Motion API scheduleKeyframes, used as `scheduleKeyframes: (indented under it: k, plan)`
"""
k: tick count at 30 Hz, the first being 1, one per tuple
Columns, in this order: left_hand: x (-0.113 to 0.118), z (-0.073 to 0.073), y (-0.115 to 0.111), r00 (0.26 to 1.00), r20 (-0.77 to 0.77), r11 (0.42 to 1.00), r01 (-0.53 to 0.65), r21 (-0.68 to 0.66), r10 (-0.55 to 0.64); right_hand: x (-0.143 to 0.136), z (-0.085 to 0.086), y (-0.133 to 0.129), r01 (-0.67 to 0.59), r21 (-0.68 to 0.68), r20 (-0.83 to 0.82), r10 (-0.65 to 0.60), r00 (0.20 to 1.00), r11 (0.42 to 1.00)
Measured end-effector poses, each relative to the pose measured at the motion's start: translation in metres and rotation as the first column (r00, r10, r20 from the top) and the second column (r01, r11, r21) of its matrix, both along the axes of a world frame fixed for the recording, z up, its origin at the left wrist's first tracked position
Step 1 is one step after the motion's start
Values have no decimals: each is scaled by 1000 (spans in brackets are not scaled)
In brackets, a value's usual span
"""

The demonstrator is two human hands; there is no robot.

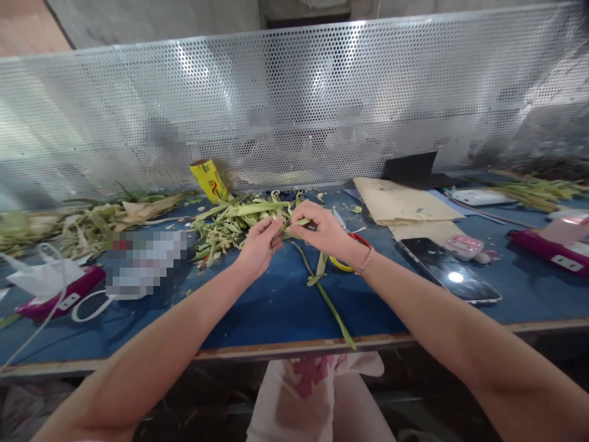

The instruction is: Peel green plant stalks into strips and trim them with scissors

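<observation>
My left hand (pixel 260 247) is closed in a pinch around the upper part of a long green plant stem (pixel 332 305). Close beside it, my right hand (pixel 324 228) pinches a green leaf on the same plant. The stem runs down from my hands across the blue tabletop to the front edge, with a pale withered leaf (pixel 318 271) partway along. What lies right between my fingertips is partly hidden. Just behind my left hand is a heap of green stems and buds (pixel 221 228). Scissors with red and yellow handles (pixel 341 265) lie partly under my right wrist.
A perforated metal screen (pixel 304 80) stands along the back. A yellow tube (pixel 209 180) leans there. To the right lie brown paper (pixel 405 205), a phone (pixel 446 270), a pink case (pixel 464 245) and a magenta tissue box (pixel 552 252). Dried leaves (pixel 92 230) and another tissue box (pixel 55 304) are left.
</observation>
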State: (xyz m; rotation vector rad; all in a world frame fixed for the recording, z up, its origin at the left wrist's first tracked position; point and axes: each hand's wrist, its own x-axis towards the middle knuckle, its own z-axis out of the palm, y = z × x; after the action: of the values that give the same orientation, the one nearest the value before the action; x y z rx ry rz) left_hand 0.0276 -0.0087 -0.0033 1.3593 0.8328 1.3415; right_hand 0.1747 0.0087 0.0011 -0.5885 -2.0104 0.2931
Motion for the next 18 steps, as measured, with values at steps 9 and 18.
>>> scheduleKeyframes:
  k: [9, 18]
  plan:
    - [-11, 9, -1, 727, -388, 716, -201, 669, 567, -6, -4, -8, 40, 223, -16, -38, 999, 974]
    - [-4, 2, -3, 662, -317, 678, -400, 618, 679, -15, 0, -16, 143, 281, -110, -116, 987, 949]
